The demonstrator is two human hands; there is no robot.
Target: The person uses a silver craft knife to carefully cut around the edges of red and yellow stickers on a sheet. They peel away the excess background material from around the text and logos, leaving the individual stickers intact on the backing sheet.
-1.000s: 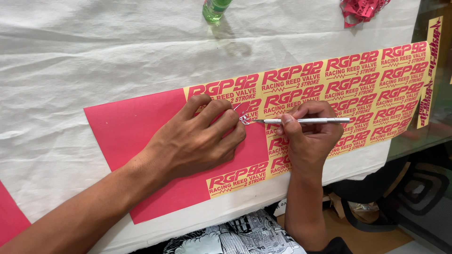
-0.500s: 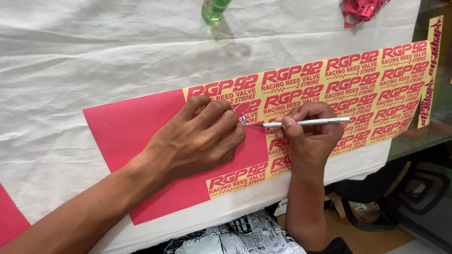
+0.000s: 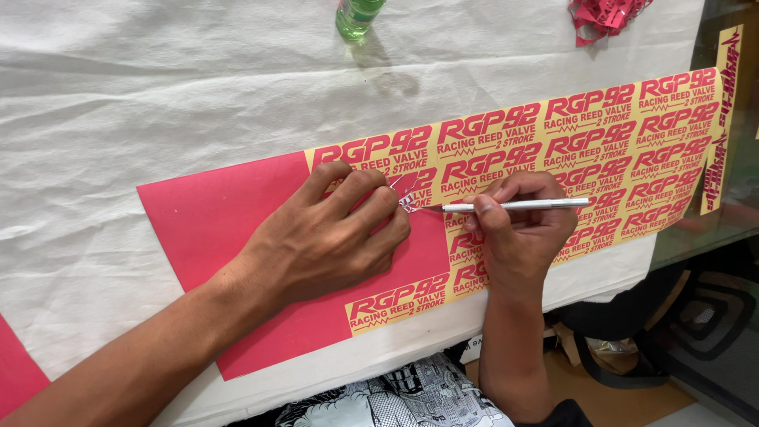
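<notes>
At the far left edge a corner of another red sheet (image 3: 14, 372) pokes in over the white cloth (image 3: 158, 103) that covers the table. Next comes my left forearm, running up from the lower left to my left hand (image 3: 328, 237), which lies palm down on the red sticker sheet (image 3: 205, 217). Its fingers are bent and pressed onto the sheet, pinning it flat; they close on nothing, and the fingertips sit right at the border where the plain red part meets the yellow part printed with rows of red lettering.

Just past those fingertips a small curled sliver of cut film (image 3: 409, 199) stands up from the sheet, and the tip of my craft knife (image 3: 514, 205) touches it. The knife is a slim silver one, lying almost level, its point aimed left toward my left hand. My right hand (image 3: 522, 233) grasps it like a pen, thumb and forefinger tight near the front of the handle, the rest of the handle sticking out to the right over my knuckles.

Up at the top, a green bottle (image 3: 356, 16) stands on the cloth, and further right lies a crumpled heap of red scraps (image 3: 609, 14). The yellow part of the sheet runs on to the right, reaching the table's edge.
</notes>
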